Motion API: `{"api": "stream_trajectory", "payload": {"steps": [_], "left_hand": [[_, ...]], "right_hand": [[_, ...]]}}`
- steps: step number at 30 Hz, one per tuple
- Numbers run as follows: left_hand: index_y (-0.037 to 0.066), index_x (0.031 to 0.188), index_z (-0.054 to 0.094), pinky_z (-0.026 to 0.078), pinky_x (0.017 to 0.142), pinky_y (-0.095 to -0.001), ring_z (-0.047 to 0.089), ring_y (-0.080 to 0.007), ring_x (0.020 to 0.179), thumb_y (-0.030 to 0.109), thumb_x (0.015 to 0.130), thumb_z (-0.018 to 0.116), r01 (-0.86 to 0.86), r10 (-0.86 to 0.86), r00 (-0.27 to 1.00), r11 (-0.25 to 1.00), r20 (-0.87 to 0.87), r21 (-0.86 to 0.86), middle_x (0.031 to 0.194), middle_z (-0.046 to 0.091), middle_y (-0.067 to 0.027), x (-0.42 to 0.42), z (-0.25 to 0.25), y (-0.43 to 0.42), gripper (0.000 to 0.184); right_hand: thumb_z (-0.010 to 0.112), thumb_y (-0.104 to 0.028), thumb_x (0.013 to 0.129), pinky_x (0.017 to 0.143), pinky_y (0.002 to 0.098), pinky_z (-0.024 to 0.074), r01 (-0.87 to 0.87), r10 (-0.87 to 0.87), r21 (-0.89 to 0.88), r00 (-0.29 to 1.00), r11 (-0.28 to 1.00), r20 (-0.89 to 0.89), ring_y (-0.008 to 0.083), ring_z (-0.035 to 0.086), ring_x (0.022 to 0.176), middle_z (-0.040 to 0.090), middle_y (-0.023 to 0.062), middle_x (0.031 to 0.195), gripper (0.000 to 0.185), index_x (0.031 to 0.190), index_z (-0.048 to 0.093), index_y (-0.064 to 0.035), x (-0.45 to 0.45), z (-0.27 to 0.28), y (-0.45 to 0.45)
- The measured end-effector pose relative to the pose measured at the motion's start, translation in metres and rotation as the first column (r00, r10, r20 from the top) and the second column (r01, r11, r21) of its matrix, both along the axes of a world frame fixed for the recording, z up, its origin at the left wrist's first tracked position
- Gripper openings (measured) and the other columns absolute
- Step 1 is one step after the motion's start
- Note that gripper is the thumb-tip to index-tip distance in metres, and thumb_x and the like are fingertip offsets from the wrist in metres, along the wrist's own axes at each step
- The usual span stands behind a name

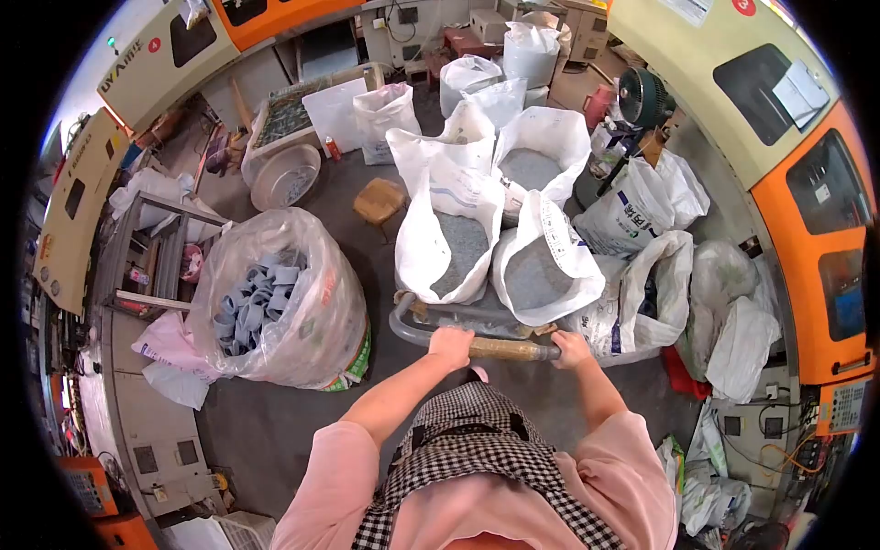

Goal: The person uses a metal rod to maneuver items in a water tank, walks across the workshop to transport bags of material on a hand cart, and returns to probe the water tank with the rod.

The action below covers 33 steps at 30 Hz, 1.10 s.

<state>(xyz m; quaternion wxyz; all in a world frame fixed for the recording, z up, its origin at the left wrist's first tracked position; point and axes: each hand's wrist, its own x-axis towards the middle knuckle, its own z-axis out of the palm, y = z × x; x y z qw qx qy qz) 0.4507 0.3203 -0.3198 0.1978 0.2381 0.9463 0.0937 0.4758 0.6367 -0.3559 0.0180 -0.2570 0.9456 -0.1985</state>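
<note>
We've got our left hand and right hand clamped, spaced apart, on a curved, tan-wrapped grey metal handle, probably for even leverage, while white woven sacks of grey granules sit bunched just past it, mouths up, likely so nothing spills.

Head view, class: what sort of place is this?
Probably a plastics moulding workshop: orange-and-cream machines line both sides, open white sacks hold grey granules, and a clear plastic bag holds grey parts.
</note>
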Motion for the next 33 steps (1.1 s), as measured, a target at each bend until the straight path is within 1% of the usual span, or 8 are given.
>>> {"api": "stream_trajectory", "payload": {"steps": [13, 17, 20, 23, 25, 28, 30, 33], "left_hand": [[-0.001, 0.093, 0.05, 0.048, 0.068, -0.0384, 0.06, -0.0292, 0.079, 0.019, 0.062, 0.07, 0.287, -0.329, 0.931, 0.928, 0.158, 0.239, 0.082, 0.06, -0.0144, -0.073, 0.001, 0.03, 0.042], [0.001, 0.091, 0.05, 0.043, 0.075, -0.0337, 0.054, -0.0257, 0.087, 0.026, 0.066, 0.069, 0.515, -0.501, 0.853, 0.768, -0.145, 0.38, 0.087, 0.054, -0.0106, -0.099, 0.016, 0.015, 0.04], [0.001, 0.096, 0.05, 0.044, 0.075, -0.0352, 0.053, -0.0272, 0.088, 0.029, 0.071, 0.064, 0.539, -0.486, 0.836, 0.64, -0.256, 0.548, 0.091, 0.053, -0.0137, -0.129, 0.032, -0.028, 0.04], [0.003, 0.091, 0.055, 0.044, 0.077, -0.0375, 0.054, -0.0295, 0.087, 0.025, 0.074, 0.062, 0.164, -0.08, 0.985, 0.723, -0.155, 0.671, 0.09, 0.055, -0.0123, -0.153, 0.034, -0.103, 0.029], [0.004, 0.089, 0.056, 0.044, 0.076, -0.0368, 0.053, -0.0307, 0.087, 0.022, 0.075, 0.061, -0.126, 0.163, 0.987, 0.801, -0.011, 0.586, 0.089, 0.055, -0.0128, -0.171, 0.021, -0.165, 0.023], [0.003, 0.096, 0.054, 0.044, 0.082, -0.0385, 0.052, -0.0347, 0.094, 0.025, 0.076, 0.059, -0.321, 0.281, 0.942, 0.915, 0.186, 0.243, 0.098, 0.052, -0.0183, -0.178, -0.023, -0.269, 0.03], [0.005, 0.107, 0.052, 0.039, 0.087, -0.0485, 0.051, -0.0362, 0.1, 0.027, 0.076, 0.059, -0.119, 0.148, 0.955, 0.985, 0.257, -0.125, 0.108, 0.048, -0.0229, -0.183, -0.039, -0.327, 0.039], [0.005, 0.108, 0.053, 0.039, 0.087, -0.0487, 0.05, -0.0358, 0.104, 0.03, 0.074, 0.062, -0.152, 0.242, 0.901, 0.953, 0.359, -0.262, 0.104, 0.054, -0.0224, -0.197, -0.029, -0.385, 0.043]], "right_hand": [[0.071, -0.011, 0.036, 0.055, 0.0402, 0.0409, 0.077, -0.081, 0.059, 0.994, 0.995, 0.068, 0.033, 0.051, 0.065, 0.046, 0.01, 0.07, 0.047, 0.076, 0.046, -0.0082, -0.061, 0.007, 0.051], [0.071, -0.005, 0.031, 0.059, 0.0415, 0.0424, 0.132, -0.144, 0.112, 0.983, 0.985, 0.112, 0.0339, 0.05, 0.068, 0.047, 0.0103, 0.075, 0.054, 0.08, 0.046, -0.0077, -0.071, 0.006, 0.066], [0.072, -0.005, 0.031, 0.071, 0.0405, 0.0429, 0.204, -0.24, 0.207, 0.956, 0.957, 0.17, 0.0338, 0.05, 0.083, 0.048, 0.0121, 0.086, 0.062, 0.088, 0.048, -0.0079, -0.074, 0.018, 0.065], [0.071, -0.001, 0.038, 0.079, 0.0393, 0.0414, 0.3, -0.371, 0.258, 0.879, 0.918, 0.298, 0.0347, 0.047, 0.093, 0.048, 0.0134, 0.094, 0.059, 0.092, 0.049, -0.0072, -0.081, 0.042, 0.044], [0.067, 0.003, 0.045, 0.08, 0.0396, 0.041, 0.392, -0.441, 0.354, 0.895, 0.849, 0.067, 0.0351, 0.046, 0.097, 0.046, 0.0134, 0.1, 0.052, 0.093, 0.05, -0.0068, -0.079, 0.049, 0.033], [0.059, 0.001, 0.064, 0.086, 0.0408, 0.0396, 0.482, -0.623, 0.565, 0.779, 0.669, 0.072, 0.0345, 0.043, 0.104, 0.041, 0.0132, 0.114, 0.036, 0.098, 0.051, -0.0091, -0.079, 0.041, 0.028], [0.048, -0.008, 0.079, 0.085, 0.042, 0.0423, 0.493, -0.751, 0.698, 0.652, 0.52, 0.099, 0.0341, 0.042, 0.108, 0.042, 0.0146, 0.116, 0.029, 0.107, 0.052, -0.0115, -0.085, 0.04, 0.025], [0.044, -0.009, 0.082, 0.083, 0.043, 0.045, 0.614, -0.927, 0.752, 0.375, 0.24, -0.01, 0.0344, 0.044, 0.109, 0.045, 0.0161, 0.114, 0.027, 0.107, 0.052, -0.0081, -0.114, 0.047, -0.005]]}}
